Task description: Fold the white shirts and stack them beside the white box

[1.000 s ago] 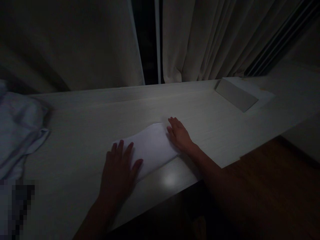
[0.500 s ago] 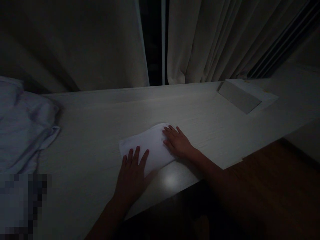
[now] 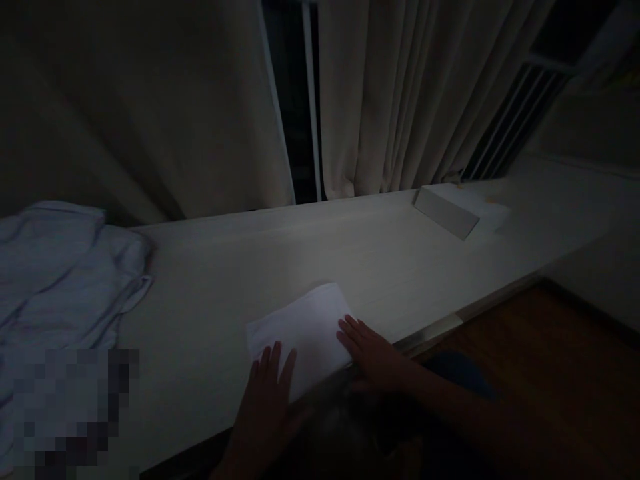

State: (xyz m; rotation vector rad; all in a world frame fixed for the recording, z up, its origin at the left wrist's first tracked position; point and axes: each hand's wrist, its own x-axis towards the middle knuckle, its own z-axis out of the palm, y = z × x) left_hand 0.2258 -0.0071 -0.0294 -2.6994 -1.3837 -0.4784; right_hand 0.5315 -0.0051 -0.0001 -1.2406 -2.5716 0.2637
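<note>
White sheet [image 3: 313, 327] has slid to the edge of the pale counter [image 3: 225, 267] under unclenched fingers [image 3: 274, 359], curtains [image 3: 373, 100] beyond.

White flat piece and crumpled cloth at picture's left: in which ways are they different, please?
The white piece lies flat, while the crumpled cloth is heaped in wrinkles. The white piece looks smaller than the crumpled cloth. The left hand and right hand touch the white piece, not the crumpled cloth. Both things lie on the pale surface.
</note>
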